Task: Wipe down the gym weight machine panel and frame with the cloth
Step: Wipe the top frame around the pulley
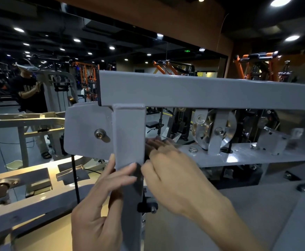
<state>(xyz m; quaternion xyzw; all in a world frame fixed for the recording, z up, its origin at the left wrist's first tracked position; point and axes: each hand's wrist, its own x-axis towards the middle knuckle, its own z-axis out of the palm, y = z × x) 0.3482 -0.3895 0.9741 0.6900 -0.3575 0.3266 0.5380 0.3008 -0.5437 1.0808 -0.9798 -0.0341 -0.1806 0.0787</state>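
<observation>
Upright post: a grey painted post point(129, 134) of the weight machine frame stood at the centre of view, welded under the wide grey crossbeam point(202, 91).
Left hand: the left hand point(97, 205) held the post from the left, thumb behind its left edge and fingers point(128, 169) curled across its front face.
Right hand: the right hand point(173, 176) reached in just to the right of the post, fingers close together and partly blurred; whether they held anything could not be told.
Cloth: no cloth could be made out at either hand; a dark strip lay along the post's right edge between the two hands, but what it was could not be told.
Side plate: a grey plate point(86, 127) with a bolt point(99, 134) sat just left of the post.
Pulley: a metal pulley point(213, 131) stood on a grey shelf point(247, 156) right of the right hand, under the crossbeam.
Background: a person point(30, 91) in a dark shirt stood far left among other machines.
</observation>
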